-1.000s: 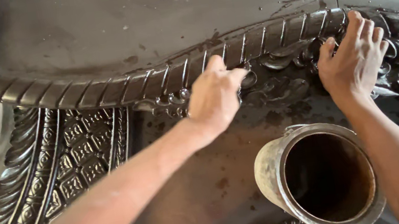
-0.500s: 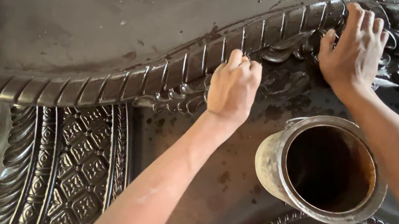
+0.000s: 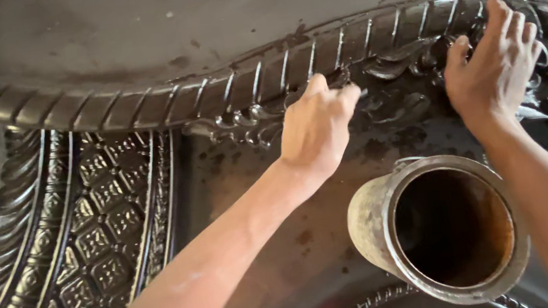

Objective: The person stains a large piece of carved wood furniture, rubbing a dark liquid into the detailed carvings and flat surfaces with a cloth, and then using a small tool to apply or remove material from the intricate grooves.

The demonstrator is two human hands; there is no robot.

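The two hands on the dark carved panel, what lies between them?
In the head view, between the left hand and the right hand lies only wet, dark leaf-shaped carving below the ribbed curved moulding; no loose thing sits there.

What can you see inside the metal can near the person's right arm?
The metal can shows a dark, rust-brown inner wall. Its depth is in shadow, so any contents or the bottom cannot be made out.

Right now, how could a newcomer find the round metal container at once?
Start at the dark ribbed band arching across the carved panel. Below it, between the two forearms, lies the metal can. It alone is smooth, pale and open-mouthed, with a rusty brown inside.
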